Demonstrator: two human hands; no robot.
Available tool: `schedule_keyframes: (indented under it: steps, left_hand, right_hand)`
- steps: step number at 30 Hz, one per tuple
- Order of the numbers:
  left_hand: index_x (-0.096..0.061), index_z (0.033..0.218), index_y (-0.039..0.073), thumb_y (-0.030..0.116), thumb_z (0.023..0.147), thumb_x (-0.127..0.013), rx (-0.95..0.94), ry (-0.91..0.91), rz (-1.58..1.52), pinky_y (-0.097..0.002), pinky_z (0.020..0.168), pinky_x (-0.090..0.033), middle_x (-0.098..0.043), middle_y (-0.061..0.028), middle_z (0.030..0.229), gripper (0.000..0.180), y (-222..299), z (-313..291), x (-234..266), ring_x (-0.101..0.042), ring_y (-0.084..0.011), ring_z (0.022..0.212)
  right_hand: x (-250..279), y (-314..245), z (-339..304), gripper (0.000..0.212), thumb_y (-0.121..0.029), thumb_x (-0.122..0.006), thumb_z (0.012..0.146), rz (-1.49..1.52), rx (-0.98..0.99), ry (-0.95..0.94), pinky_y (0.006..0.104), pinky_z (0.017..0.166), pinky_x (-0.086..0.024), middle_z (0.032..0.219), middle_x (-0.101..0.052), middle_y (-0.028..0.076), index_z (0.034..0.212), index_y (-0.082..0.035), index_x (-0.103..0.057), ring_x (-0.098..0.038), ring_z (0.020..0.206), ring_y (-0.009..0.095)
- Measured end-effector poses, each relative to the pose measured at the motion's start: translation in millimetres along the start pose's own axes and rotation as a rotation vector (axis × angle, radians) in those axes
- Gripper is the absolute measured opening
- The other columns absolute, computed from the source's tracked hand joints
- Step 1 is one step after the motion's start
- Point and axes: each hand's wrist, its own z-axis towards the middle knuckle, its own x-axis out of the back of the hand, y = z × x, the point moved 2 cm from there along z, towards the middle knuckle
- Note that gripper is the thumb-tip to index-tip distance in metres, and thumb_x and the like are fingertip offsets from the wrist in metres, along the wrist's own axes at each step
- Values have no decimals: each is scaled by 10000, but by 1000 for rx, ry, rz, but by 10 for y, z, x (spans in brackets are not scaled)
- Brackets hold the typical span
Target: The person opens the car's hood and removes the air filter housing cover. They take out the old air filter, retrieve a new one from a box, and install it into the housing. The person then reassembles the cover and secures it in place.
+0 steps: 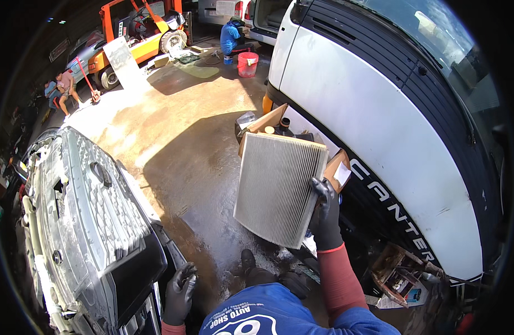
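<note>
A large rectangular pleated air filter (280,190), grey-white with an orange-brown upper edge, is held up in front of me. My right hand (327,216), in a dark glove, is closed on its right edge, the thumb side over the pleats. Low on the left, my gloved left hand (180,291) hangs beside a silver and black vehicle front (109,212). Its fingers are loosely curled and a little apart, and nothing shows in them. Behind the filter stands an open cardboard box (339,167) with dark containers (285,124) in it, partly hidden.
A white truck front (374,111) fills the right side. A tray of tools (399,273) lies low on the right. Farther off are a red bucket (247,65), a crouching person (233,39), an orange forklift (139,47) and seated people (66,88).
</note>
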Motion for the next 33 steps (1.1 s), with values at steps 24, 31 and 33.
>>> schedule_keyframes:
  steps: [24,31,33]
  left_hand:
    - [-465,1536,58,334,971,-756,-234,-1484,153,-329,930,-534,-639,-141,1231,693,1705,5804,-1461,-636,-172,1098]
    - [-442,1526,19,523,959,-663,-740,-1799,258,-457,1164,-414,-525,-255,1482,790,2654,6552,-1841,-526,-390,1372]
    - [-482,1495,-4,547,966,-644,-550,-1901,272,-454,1176,-404,-502,-252,1514,781,2758,7065,-1576,-516,-391,1382]
  right_hand:
    - [-1653,1079,2117,784,-348,-931,687,-1806,-50,70,513,1040,-425,1283,-593,182,1354,-77,-619,-537,1235,372]
    - [-1698,1321,2516,678,-191,-802,844,-2038,-424,611,530,1154,-364,1474,-519,235,1463,-65,-555,-446,1397,418]
    - [-1819,1350,2682,672,-51,-718,835,-1947,-614,769,523,1189,-339,1500,-490,226,1480,-69,-530,-414,1424,410]
